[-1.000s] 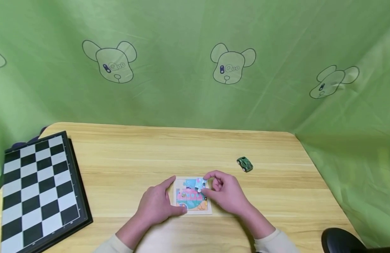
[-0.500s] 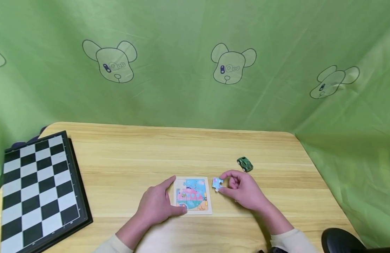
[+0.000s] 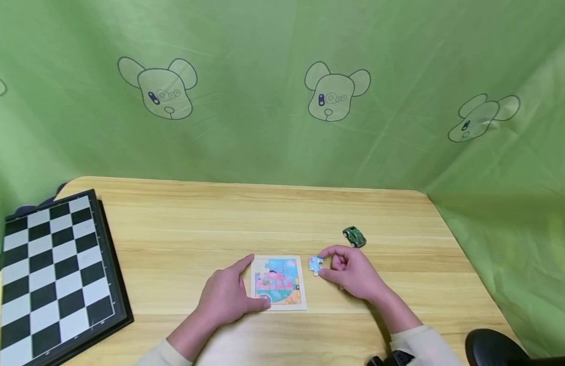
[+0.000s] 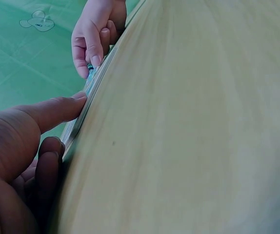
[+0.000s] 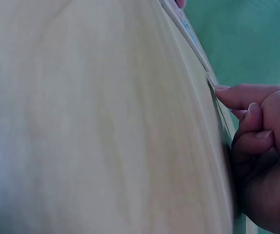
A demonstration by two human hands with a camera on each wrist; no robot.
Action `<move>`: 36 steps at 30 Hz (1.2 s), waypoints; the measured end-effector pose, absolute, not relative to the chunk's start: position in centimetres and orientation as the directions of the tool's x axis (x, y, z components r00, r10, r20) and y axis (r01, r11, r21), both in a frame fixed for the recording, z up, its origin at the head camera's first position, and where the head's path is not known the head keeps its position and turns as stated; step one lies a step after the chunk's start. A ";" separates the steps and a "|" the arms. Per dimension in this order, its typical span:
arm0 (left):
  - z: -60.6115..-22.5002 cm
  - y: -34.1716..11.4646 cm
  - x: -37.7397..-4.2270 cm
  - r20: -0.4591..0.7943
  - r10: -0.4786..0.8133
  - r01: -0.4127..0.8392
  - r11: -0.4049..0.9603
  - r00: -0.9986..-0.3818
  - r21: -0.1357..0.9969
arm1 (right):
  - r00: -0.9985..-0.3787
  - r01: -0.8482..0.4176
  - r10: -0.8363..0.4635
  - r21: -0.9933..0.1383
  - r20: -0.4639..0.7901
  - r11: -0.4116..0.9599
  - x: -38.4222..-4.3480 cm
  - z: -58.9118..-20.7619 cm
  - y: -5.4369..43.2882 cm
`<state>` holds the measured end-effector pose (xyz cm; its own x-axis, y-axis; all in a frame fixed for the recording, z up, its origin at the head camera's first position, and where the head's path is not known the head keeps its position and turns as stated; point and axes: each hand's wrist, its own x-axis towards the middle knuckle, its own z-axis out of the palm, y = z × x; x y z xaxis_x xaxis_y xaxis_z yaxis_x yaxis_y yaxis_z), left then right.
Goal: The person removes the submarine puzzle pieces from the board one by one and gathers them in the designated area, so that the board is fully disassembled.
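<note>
A small square jigsaw puzzle [image 3: 303, 292] with a pale border and a pink and blue picture lies on the table before me. My left hand [image 3: 226, 297] holds it on the left side, index finger at the upper left corner and thumb on the lower border. Just right of the puzzle, my right hand [image 3: 353, 272] pinches a light blue puzzle piece [image 3: 314, 264] between thumb and index finger, the other fingers curled in. In the left wrist view, the left thumb [image 4: 64, 109] presses the edge of the board. The right wrist view shows the right hand [image 5: 271, 131] at the table's surface.
A dark green toy car [image 3: 354, 237] stands behind my right hand. On the left lies a black-and-white chessboard [image 3: 58, 274]. A black rounded object [image 3: 493, 348] is at the lower right. Green curtain [image 3: 255, 142] hangs behind the wooden table [image 3: 209, 218].
The right hand has carried the puzzle piece from over the puzzle's upper right corner to the right, beside the border. The left hand has stayed in place.
</note>
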<state>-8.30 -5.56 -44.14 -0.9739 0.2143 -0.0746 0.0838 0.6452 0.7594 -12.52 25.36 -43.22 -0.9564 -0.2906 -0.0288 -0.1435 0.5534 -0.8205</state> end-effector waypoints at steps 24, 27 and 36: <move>-44.2 -5.5 -8.3 -0.077 0.224 0.086 0.634 -0.971 0.768 | -0.948 -0.031 -0.290 -0.865 -0.134 0.501 -12.6 -42.9 25.8; -44.3 -5.5 -8.2 -0.079 0.224 0.084 0.636 -0.971 0.767 | -0.949 -0.032 -0.289 -0.872 -0.127 0.488 -12.6 -43.1 25.8; -44.3 -5.6 -8.2 -0.072 0.218 0.086 0.636 -0.973 0.767 | -0.952 -0.123 -0.306 -0.878 -0.028 0.463 -12.1 -43.3 24.7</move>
<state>-8.22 -5.61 -44.27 -0.9734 0.2177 -0.0717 0.0858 0.6362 0.7668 -12.12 24.67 -43.29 -0.9516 -0.3061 -0.0279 -0.1232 0.4630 -0.8777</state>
